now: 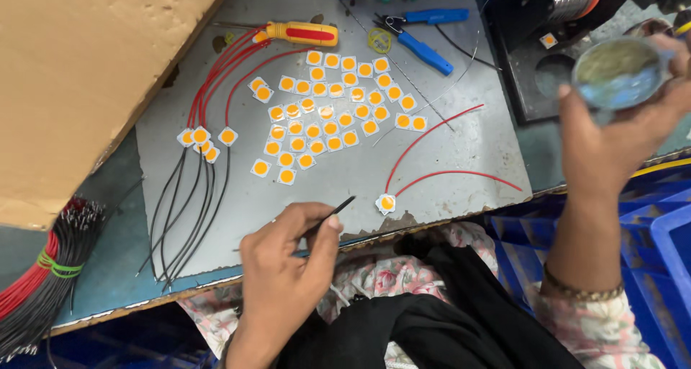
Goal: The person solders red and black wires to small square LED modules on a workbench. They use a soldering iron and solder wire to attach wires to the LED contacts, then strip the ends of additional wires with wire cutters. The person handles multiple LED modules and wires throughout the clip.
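Observation:
My left hand (288, 264) pinches a thin black wire (332, 213) near the front edge of the grey work mat (432, 167). The wire's tip points toward a small square LED chip (386, 203) with a yellow centre that has two red wires (446, 142) attached. My right hand (619, 124) is raised at the right and holds a small round tin (620, 72) of greyish-brown paste. Several loose square LED chips (331, 110) lie spread over the middle of the mat.
Chips wired with red and black leads (203, 140) lie at the left. A yellow-handled screwdriver (302, 33) and blue-handled pliers (425, 41) rest at the back. A cardboard box (79, 81) is at far left, a wire bundle (43, 282) below it, blue crates (648, 225) at right.

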